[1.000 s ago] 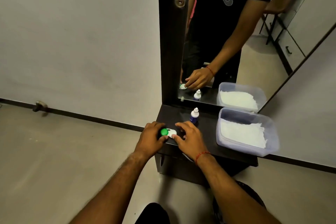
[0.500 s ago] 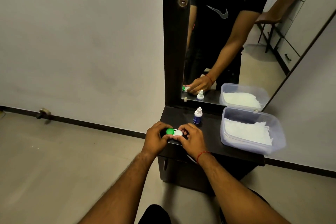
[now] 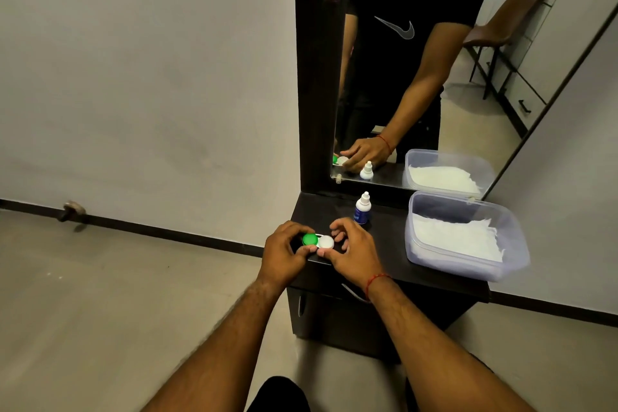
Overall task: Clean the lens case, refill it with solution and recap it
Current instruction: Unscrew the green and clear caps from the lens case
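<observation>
The lens case (image 3: 318,240) lies at the front left of a dark dresser top (image 3: 388,244), with a green cap on its left well and a white cap on its right. My left hand (image 3: 284,252) grips the green-capped end, thumb beneath it. My right hand (image 3: 351,249) holds the white-capped end with thumb and fingers curled around it. A small solution bottle (image 3: 362,208), blue label and white nozzle cap, stands upright just behind my right hand.
A clear plastic tub (image 3: 468,264) lined with white tissue sits on the right half of the dresser top. A tall mirror (image 3: 418,77) rises behind, reflecting the hands and bottle. Floor lies to the left, and a drawer handle (image 3: 351,293) shows below the front edge.
The camera has tilted and shifted slightly. Both hands stay on the case; the right hand's fingers have spread a little around the white cap.
</observation>
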